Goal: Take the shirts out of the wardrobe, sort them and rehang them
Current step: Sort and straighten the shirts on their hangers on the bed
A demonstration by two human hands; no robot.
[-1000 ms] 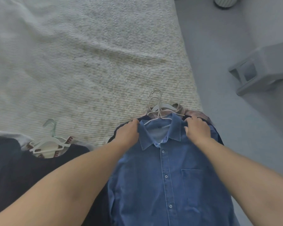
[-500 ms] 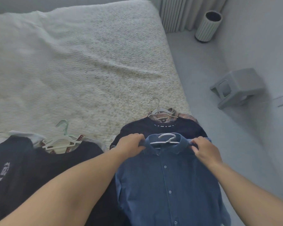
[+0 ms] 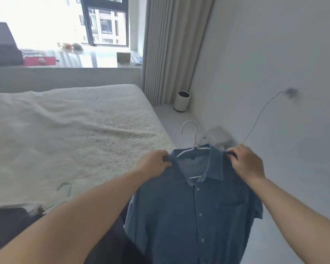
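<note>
A blue denim shirt on a white hanger hangs in the air past the right edge of the bed. My left hand grips its left shoulder and my right hand grips its right shoulder. The hanger's hook sticks up above the collar. A dark shirt lies on the bed at the lower left, with a pale green hanger beside it. My left forearm hides the other shirts on the bed.
The cream bedspread fills the left. Right of the bed is pale floor with a ribbed white bin by the curtain and a grey stool behind the shirt. A cable hangs from the right wall.
Both hands have lifted the denim shirt off the pile on the bed and carried it up and to the right. The view has tilted up to show the window.
</note>
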